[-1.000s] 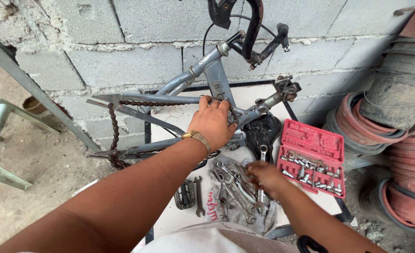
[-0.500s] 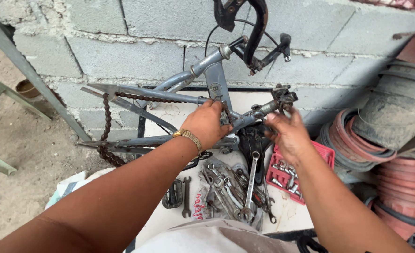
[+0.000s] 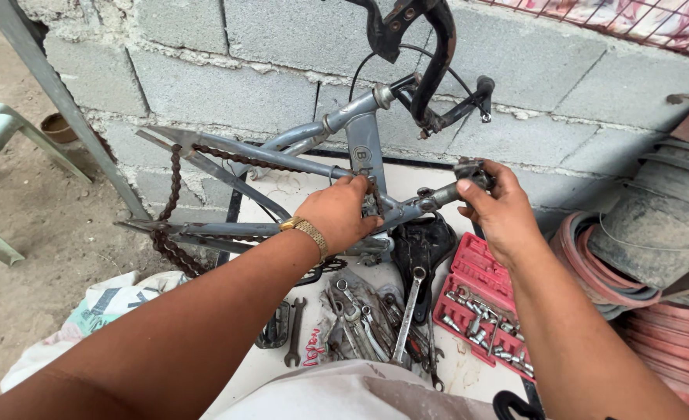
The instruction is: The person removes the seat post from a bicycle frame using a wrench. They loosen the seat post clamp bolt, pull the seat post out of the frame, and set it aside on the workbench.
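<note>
Left hand: I have it clamped on the grey bicycle frame, fingers wrapped over the tube where it meets the bottom bracket.
Right hand: my fingers are closed around the crank end, just right of the frame.
Chain: hangs well left of my left hand.
Below the hands: loose wrenches; a red socket set under my right wrist.

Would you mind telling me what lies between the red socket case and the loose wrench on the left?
In the head view, a heap of wrenches lies between the socket case and the loose wrench, on the white board.
</note>
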